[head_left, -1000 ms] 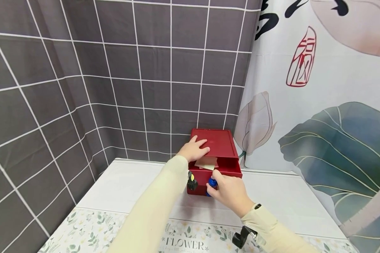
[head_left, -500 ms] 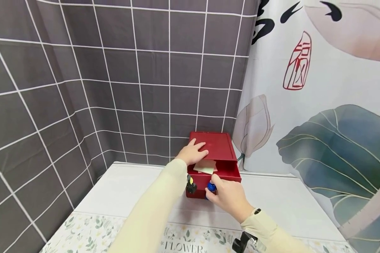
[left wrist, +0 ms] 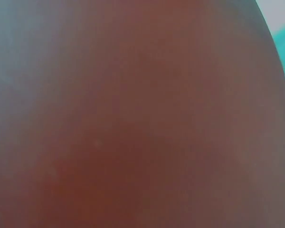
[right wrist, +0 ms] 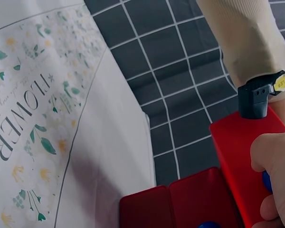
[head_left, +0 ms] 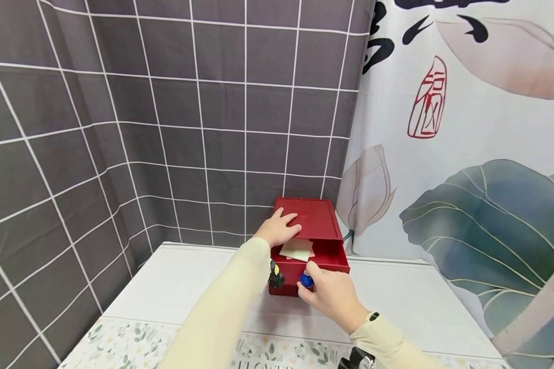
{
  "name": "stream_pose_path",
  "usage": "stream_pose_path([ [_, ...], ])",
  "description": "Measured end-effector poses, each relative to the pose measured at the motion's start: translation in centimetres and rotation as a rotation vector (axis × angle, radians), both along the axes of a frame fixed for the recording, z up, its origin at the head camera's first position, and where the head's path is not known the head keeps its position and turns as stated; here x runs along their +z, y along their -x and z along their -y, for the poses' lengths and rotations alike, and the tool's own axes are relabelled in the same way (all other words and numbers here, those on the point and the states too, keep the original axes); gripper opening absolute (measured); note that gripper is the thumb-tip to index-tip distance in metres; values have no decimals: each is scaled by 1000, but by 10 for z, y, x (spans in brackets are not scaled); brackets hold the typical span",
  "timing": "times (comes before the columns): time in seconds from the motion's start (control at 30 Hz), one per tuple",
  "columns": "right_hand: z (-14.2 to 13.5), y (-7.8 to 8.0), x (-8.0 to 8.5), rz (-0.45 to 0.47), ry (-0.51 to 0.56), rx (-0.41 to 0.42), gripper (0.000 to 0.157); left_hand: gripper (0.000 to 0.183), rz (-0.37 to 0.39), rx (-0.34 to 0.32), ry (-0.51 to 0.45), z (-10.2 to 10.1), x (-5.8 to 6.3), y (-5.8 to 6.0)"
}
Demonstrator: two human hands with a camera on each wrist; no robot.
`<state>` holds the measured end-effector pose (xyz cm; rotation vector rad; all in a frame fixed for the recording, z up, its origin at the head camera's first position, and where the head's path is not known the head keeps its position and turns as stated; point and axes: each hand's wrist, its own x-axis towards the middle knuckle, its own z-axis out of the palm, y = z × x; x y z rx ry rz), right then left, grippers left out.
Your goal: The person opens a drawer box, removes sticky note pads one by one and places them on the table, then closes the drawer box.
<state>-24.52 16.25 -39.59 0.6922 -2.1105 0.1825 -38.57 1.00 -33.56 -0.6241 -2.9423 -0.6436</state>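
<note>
A small red drawer box (head_left: 311, 218) stands against the back wall with its upper drawer (head_left: 333, 260) pulled out. Pale paper slips (head_left: 296, 249) lie inside that drawer. My right hand (head_left: 334, 294) pinches the blue knob (head_left: 307, 280) on the drawer front, thumb and finger at either side of it. My left hand (head_left: 277, 229) rests on the box's top near its left edge, fingers spread. From the right wrist, the red drawer front (right wrist: 240, 156) juts out above the lower drawers (right wrist: 199, 194), where a second blue knob (right wrist: 209, 224) shows. The left wrist view is a reddish-brown blur.
The box sits on a white surface with a floral cloth (head_left: 138, 338) along its front. A dark grid curtain (head_left: 221, 154) hangs behind and to the left, and a white curtain with lotus prints (head_left: 392, 220) on the right. Black wrist cameras (head_left: 276, 277) are strapped on both arms.
The upper drawer has come out slightly further toward me, with my right hand on its knob. My left hand keeps its place on top. The head view has tilted up a little.
</note>
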Motion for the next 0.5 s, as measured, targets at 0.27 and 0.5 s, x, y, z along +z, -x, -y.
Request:
stream_pose_path([
  [0.27,1,-4,-2,-8,10,14,32,57,12,-3,-2,2,-2,1],
  [0.5,1,-7,-1,-16,8,21,32,56,3,-4,-12,3,-1,1],
])
